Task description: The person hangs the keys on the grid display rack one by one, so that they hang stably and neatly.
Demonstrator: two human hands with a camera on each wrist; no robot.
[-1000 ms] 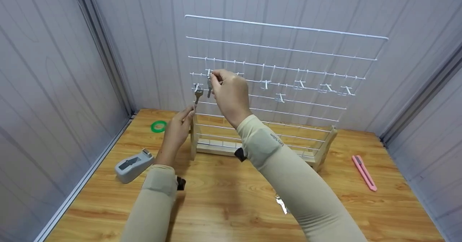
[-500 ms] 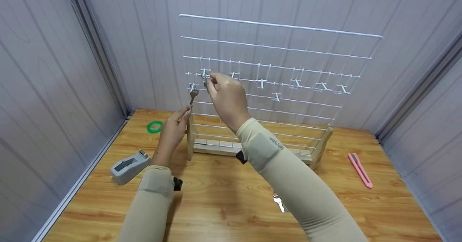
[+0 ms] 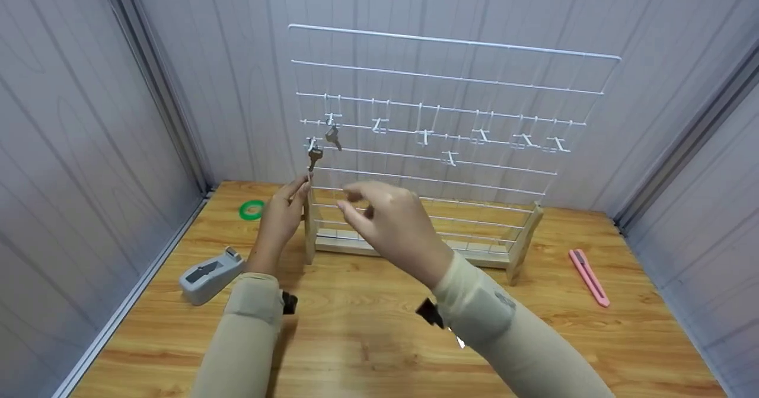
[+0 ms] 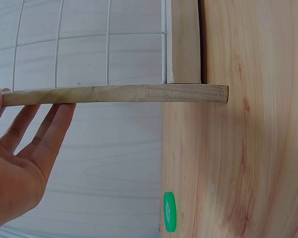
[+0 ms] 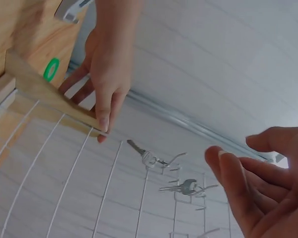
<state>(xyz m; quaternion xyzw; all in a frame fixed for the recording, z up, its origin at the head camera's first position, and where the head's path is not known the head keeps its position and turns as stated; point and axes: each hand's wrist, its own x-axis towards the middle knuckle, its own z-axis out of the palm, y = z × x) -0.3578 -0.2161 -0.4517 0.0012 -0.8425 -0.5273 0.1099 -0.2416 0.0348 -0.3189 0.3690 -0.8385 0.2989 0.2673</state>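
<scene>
Two keys hang from hooks at the left edge of the wire grid (image 3: 450,119): one key (image 3: 333,136) higher, another key (image 3: 313,156) lower. The right hand (image 3: 391,223) hovers clear below them, fingers loosely curled, empty. The left hand (image 3: 284,214) rests straight fingers on the wooden upright (image 4: 114,93).
</scene>
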